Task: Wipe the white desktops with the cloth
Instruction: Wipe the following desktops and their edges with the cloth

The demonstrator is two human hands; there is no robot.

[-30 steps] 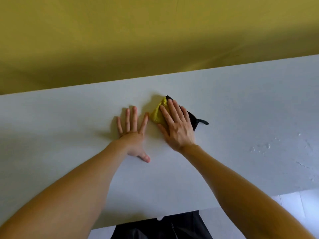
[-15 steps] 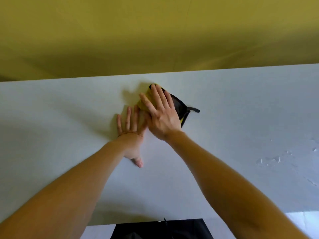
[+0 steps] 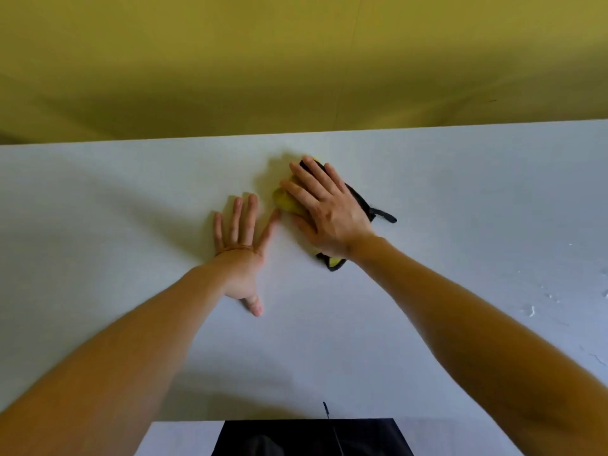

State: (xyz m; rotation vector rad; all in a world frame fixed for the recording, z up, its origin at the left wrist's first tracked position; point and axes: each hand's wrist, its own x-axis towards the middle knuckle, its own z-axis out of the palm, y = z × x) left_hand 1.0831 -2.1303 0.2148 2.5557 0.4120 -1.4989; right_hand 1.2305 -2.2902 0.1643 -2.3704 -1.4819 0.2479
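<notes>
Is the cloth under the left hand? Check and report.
No: the cloth lies under the right hand, while the left hand rests flat on the bare desktop beside it.

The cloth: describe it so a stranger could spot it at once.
Find the white desktop below the yellow backdrop. Near its far edge, the right hand presses flat on the cloth. It is yellow with black trim; the left hand beside it covers nothing.
</notes>
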